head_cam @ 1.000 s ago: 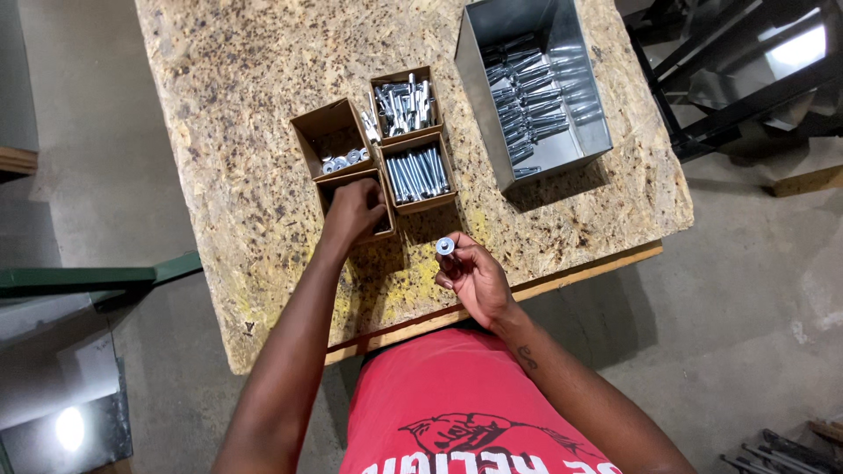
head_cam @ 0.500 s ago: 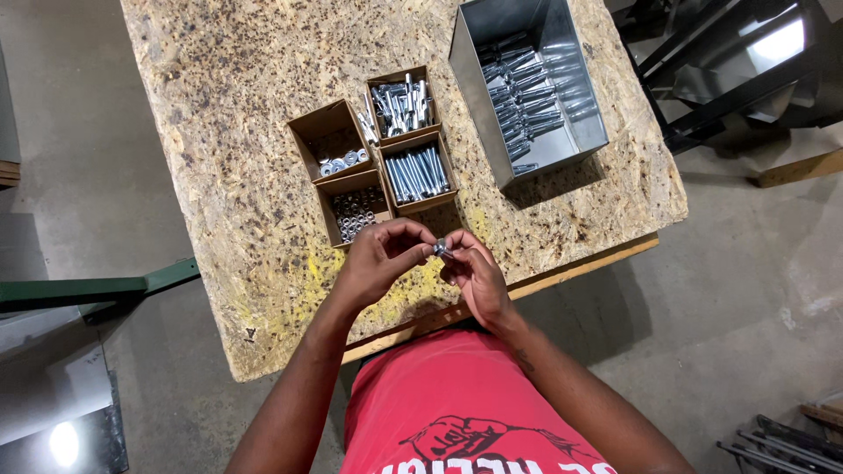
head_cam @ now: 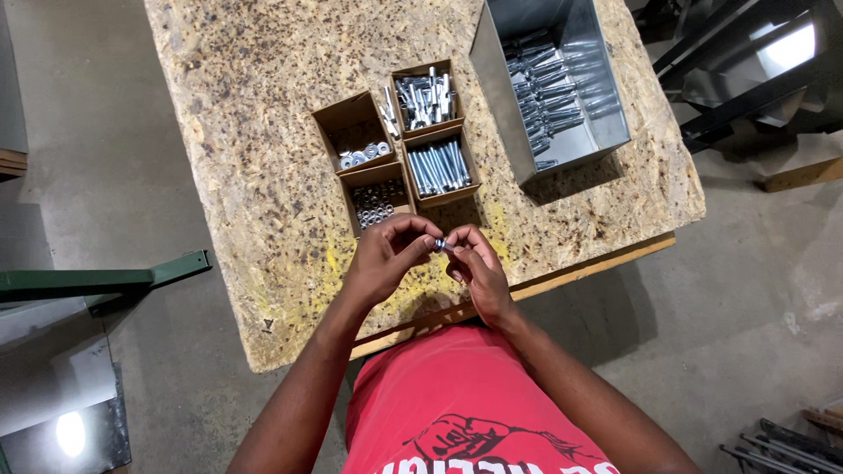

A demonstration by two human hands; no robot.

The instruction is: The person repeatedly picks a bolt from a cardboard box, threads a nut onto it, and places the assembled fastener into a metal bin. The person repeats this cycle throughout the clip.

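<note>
My left hand [head_cam: 386, 259] and my right hand [head_cam: 474, 268] meet above the near part of a chipboard table [head_cam: 263, 132]. Between their fingertips sits a small silver bolt [head_cam: 442, 244], pinched from both sides. Whether a nut or washer is on it is too small to tell. Just beyond my hands stand several small open cardboard boxes: one with nuts [head_cam: 378, 204], one with washers [head_cam: 360, 151], one with long bolts [head_cam: 439, 167] and one with mixed bolts [head_cam: 425, 98].
A grey metal bin [head_cam: 606, 88] with assembled bolts stands at the table's far right. A green steel beam [head_cam: 97, 281] lies on the concrete floor to the left. Dark metal frames [head_cam: 755, 70] stand at the right. Metal rods [head_cam: 781, 448] lie at bottom right.
My left hand left the nut box and came back to meet my right hand. Both hands now pinch the bolt that the right hand held alone.
</note>
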